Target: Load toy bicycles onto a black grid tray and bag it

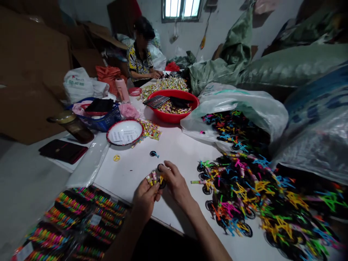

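Note:
My left hand (147, 194) is closed on a small toy bicycle (161, 180) with a yellow frame and black wheels. Small printed tubes (154, 176) show above the same fingers. My right hand (175, 183) is just to the right, its bent fingers at a small black toy wheel (160, 167). Whether that wheel is joined to the yellow frame is hard to make out. Beyond the hands, a loose blue toy part with a black wheel (153, 154) lies on the white table (176, 145). A yellow toy wheel (116, 158) lies farther left.
Colourful toy bicycles (244, 195) are heaped at right, below an open plastic bag (231, 98). Beyond are a red basin (174, 116) and a white enamel dish (125, 132). Packed toys (76, 221) lie at lower left. A co-worker (141, 54) sits at the back.

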Demonstrator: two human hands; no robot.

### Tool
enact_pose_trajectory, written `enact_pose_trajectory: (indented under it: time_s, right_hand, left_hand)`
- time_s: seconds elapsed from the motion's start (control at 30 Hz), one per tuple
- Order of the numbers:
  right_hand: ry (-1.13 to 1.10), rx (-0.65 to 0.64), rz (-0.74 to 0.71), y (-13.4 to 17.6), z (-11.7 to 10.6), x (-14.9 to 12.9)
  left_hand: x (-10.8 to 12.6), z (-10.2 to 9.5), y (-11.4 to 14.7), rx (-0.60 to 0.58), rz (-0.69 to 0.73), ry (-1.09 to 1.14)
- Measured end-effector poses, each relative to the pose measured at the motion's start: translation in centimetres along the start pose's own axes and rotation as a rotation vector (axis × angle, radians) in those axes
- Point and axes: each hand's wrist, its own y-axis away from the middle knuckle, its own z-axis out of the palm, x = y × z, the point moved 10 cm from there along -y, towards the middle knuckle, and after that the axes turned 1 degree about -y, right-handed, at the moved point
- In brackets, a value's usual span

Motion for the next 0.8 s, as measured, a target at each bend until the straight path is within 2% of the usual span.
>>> enact_pose_trajectory:
  time_s: [0.07, 0.1, 0.17, 0.2, 0.27, 0.4, 0.5, 0.6, 0.67, 0.8]
  right_hand:
    - [-0.221, 0.147, 0.201, 1.2, -1.5, 2.3]
    - [-0.33, 0.173, 0.338, 2.1, -1.5, 3.8]
    - [-0.495, 0.115, 0.583, 3.9, -0.3, 5.9]
    - [-0.541, 0.063, 0.656, 4.5, 0.4, 6.2]
    - [-0.573, 0.023, 0.693, 4.7, 0.8, 5.9]
    - [-0.541, 0.118, 0.651, 3.5, -1.0, 4.9]
    - [-0.547, -0.029, 0.621, 3.1, -0.5, 3.8]
    - [-0.659, -0.127, 0.678, 4.0, 0.4, 3.7]
    - [-0.72, -0.104, 0.731, 4.7, 0.5, 4.1]
    - [-0.785, -0.101, 0.798, 5.4, 1.1, 4.7]
  left_hand:
    - [0.4, -0.5, -0.1, 0.037, 0.055, -0.029]
    - [0.4, -0.7, -0.1, 0.046, 0.083, -0.065]
    - [0.2, -0.5, 0.1, 0.039, 0.122, -0.192]
    - [-0.2, -0.2, 0.2, 0.013, 0.127, -0.256]
    - [-0.9, 0.5, 0.4, -0.056, 0.122, -0.336]
    - [-1.2, 0.5, 0.4, -0.138, 0.113, -0.387]
    - [-1.1, -0.1, 0.4, -0.176, 0.097, -0.493]
    - [-1.5, -0.6, 0.5, -0.199, 0.106, -0.569]
    - [-1.3, -0.4, 0.7, -0.211, 0.185, -0.599]
    - [0.2, 0.7, 1.4, -0.242, 0.432, -0.721]
